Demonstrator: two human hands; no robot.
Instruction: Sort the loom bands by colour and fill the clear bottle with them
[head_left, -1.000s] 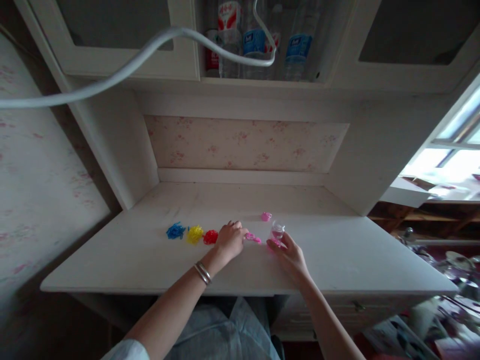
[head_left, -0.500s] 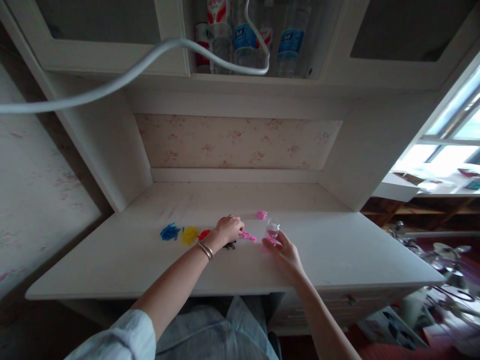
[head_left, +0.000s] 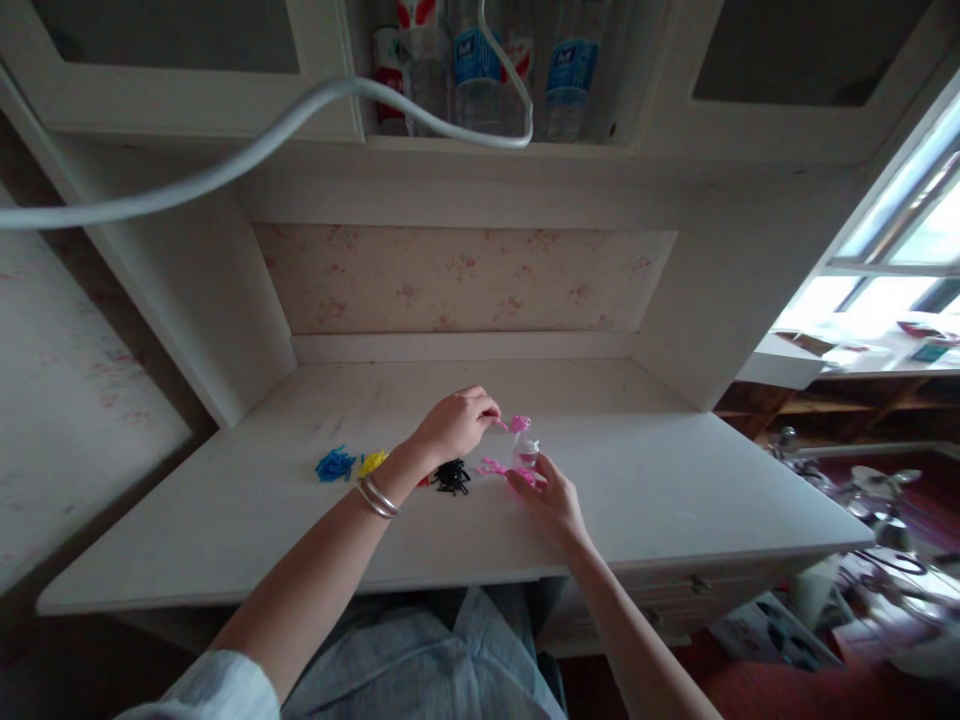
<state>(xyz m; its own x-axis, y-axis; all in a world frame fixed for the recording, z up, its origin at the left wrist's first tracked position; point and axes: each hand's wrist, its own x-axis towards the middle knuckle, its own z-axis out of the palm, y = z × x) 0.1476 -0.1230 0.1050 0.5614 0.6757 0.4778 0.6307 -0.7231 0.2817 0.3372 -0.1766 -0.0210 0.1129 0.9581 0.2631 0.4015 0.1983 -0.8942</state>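
My left hand [head_left: 457, 422], with bracelets at its wrist, is raised over the desk and pinches a small thin pink piece [head_left: 502, 425]. Just beyond its fingertips is a pink lid-like object [head_left: 519, 424]; I cannot tell whether they touch. My right hand [head_left: 551, 500] is closed round the lower part of a small clear container [head_left: 527, 448]. Pink pieces [head_left: 491, 467] lie by its fingers, some partly hidden. Left of these are a black pile [head_left: 451, 477], a yellow pile [head_left: 373, 462] and a blue pile [head_left: 335, 464] of small pieces. Red pieces are mostly hidden behind my left wrist.
The white desk [head_left: 637, 480] has side panels and a shelf above holding several plastic bottles [head_left: 571, 75]. A white cable [head_left: 225, 170] crosses the upper view. Drawers [head_left: 701, 583] sit below on the right, near a window [head_left: 885, 270].
My left hand has lifted away from the pink pieces, up and forward, with a pink piece in its fingers. More of the black pile shows. My right hand stays at the container.
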